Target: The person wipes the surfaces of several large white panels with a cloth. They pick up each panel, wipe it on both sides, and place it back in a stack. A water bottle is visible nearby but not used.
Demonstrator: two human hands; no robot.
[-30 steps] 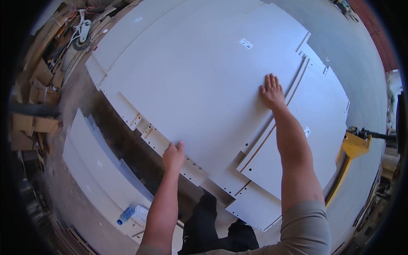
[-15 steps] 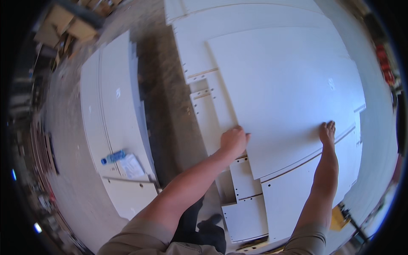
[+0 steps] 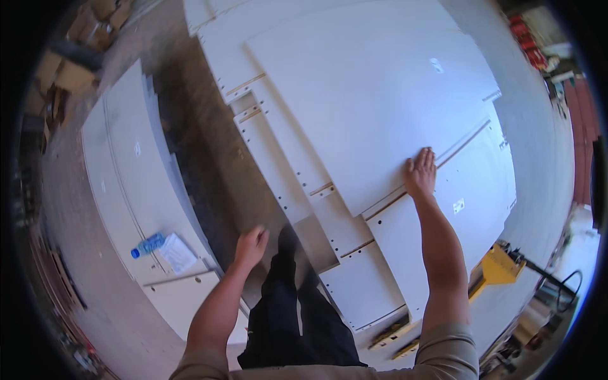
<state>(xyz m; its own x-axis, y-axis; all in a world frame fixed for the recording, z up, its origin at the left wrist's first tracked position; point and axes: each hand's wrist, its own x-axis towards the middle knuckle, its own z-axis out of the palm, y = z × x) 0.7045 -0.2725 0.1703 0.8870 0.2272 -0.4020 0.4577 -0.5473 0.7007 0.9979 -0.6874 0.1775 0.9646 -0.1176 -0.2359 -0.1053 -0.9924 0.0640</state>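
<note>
My right hand (image 3: 421,173) lies with its fingers stretched out on the near edge of a large white panel (image 3: 354,95), the top one of a stack. Holding nothing that I can see, my left hand (image 3: 253,244) hangs over the dark gap left of the stack, its fingers curled in. Smaller white panels with drilled holes stick out beneath the large one, among them a small square panel (image 3: 361,288) at the near end. Another white panel (image 3: 468,174) with a small label lies right of my right hand.
A second stack of white panels (image 3: 120,171) stands to the left, bearing a blue-capped bottle (image 3: 149,245) and a white cloth or paper (image 3: 178,254). A yellow pallet jack (image 3: 500,266) is at the near right. Cardboard (image 3: 76,69) lies at the far left.
My left hand has left the large panel's left edge and drawn back over the gap. My right hand stays on the panel. The whole view has shifted and turned.
</note>
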